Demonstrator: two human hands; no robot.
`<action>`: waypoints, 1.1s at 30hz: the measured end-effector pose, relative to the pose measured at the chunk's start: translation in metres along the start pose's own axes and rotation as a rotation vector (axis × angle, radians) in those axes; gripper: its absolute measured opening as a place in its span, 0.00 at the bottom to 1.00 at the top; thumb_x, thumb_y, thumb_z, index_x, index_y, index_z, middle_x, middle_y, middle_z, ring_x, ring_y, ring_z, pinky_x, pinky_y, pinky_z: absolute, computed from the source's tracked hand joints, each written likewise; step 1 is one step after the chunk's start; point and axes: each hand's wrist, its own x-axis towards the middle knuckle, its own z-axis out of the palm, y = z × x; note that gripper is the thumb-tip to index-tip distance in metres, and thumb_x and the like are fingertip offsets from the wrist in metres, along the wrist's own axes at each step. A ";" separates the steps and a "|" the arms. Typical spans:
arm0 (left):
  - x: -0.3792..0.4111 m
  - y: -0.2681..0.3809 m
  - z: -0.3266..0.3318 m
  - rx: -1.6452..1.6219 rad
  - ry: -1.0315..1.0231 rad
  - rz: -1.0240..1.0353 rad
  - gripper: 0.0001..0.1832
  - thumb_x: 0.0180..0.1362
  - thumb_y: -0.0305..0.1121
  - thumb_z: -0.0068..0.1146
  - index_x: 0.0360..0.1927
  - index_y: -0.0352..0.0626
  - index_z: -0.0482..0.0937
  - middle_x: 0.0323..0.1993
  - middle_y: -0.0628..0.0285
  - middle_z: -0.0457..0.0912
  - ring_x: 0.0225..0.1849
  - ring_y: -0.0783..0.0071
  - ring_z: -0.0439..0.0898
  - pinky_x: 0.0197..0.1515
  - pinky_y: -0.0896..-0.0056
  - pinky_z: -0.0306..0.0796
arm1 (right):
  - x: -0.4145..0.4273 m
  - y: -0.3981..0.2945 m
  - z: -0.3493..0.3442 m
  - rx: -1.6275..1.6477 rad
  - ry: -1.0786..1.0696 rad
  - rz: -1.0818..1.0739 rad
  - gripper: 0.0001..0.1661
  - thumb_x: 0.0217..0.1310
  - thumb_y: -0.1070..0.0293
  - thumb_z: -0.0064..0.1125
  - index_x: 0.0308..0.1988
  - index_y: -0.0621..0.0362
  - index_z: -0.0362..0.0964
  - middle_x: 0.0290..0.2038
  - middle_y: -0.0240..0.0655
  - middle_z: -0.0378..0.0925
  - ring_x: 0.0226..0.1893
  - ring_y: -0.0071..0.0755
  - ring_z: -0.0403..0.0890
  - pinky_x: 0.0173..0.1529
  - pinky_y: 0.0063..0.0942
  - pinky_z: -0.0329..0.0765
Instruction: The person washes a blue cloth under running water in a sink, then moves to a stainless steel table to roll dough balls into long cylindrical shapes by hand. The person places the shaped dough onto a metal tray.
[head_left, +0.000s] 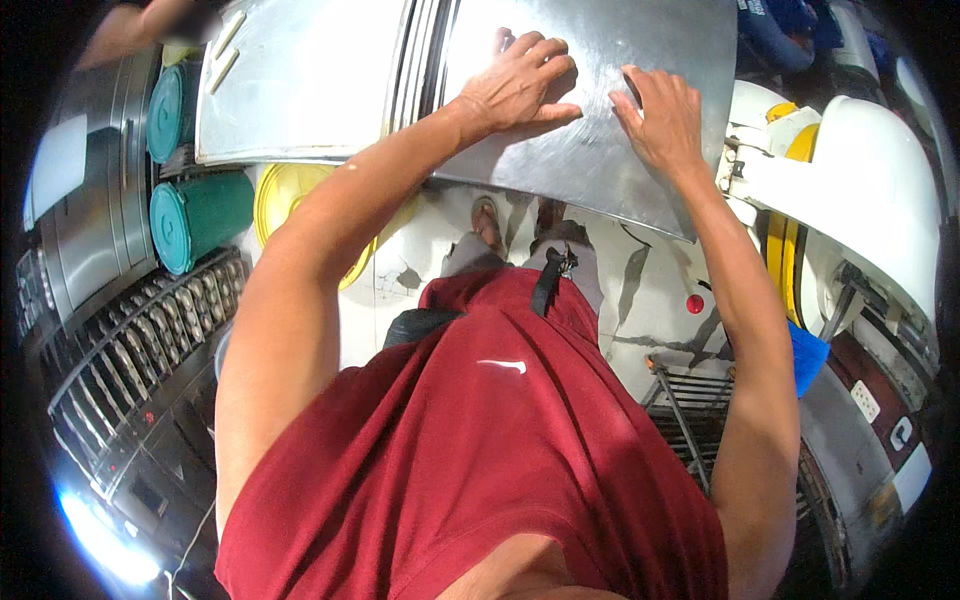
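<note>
Both my hands are over a scuffed stainless steel tabletop (660, 37). My left hand (529, 79) is palm down with its fingers spread and the thumb pointing right, and nothing shows in it. To its right, my right hand (664, 116) has the thumb apart from half-curled fingers. No object is visible in that hand either; its palm side is hidden. Whether either hand presses on the metal is hard to tell. Left of the steel top, past several upright metal edges (420, 67), is a pale, shiny worktop (300, 82). Two pale strips (223, 70) lie near its left edge.
Green lidded bins (174, 225) and a yellow round container (289, 191) stand at left, near a metal rack (161, 322). A large white machine with yellow parts (862, 180) flanks the right side. A red round object (695, 304) is on the floor. Another person's arm (131, 30) shows upper left.
</note>
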 end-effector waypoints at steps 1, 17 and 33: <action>-0.002 0.003 0.002 -0.025 0.030 -0.022 0.35 0.60 0.70 0.52 0.57 0.53 0.75 0.62 0.60 0.73 0.65 0.60 0.70 0.68 0.38 0.58 | -0.003 0.000 0.002 0.002 0.048 -0.017 0.24 0.64 0.51 0.62 0.56 0.48 0.75 0.41 0.34 0.77 0.44 0.41 0.76 0.50 0.42 0.68; 0.026 -0.028 0.021 -0.190 0.065 0.037 0.14 0.63 0.51 0.60 0.43 0.55 0.80 0.28 0.65 0.86 0.32 0.63 0.85 0.39 0.59 0.74 | 0.009 0.014 0.030 -0.006 0.144 -0.021 0.15 0.67 0.58 0.58 0.51 0.45 0.78 0.24 0.30 0.81 0.24 0.36 0.80 0.37 0.37 0.69; 0.016 -0.012 0.022 -0.246 0.080 0.064 0.16 0.63 0.52 0.61 0.41 0.51 0.82 0.27 0.61 0.84 0.32 0.58 0.84 0.40 0.56 0.76 | 0.010 -0.010 0.016 -0.009 -0.124 0.140 0.28 0.66 0.45 0.58 0.58 0.49 0.74 0.34 0.38 0.83 0.36 0.39 0.84 0.47 0.41 0.74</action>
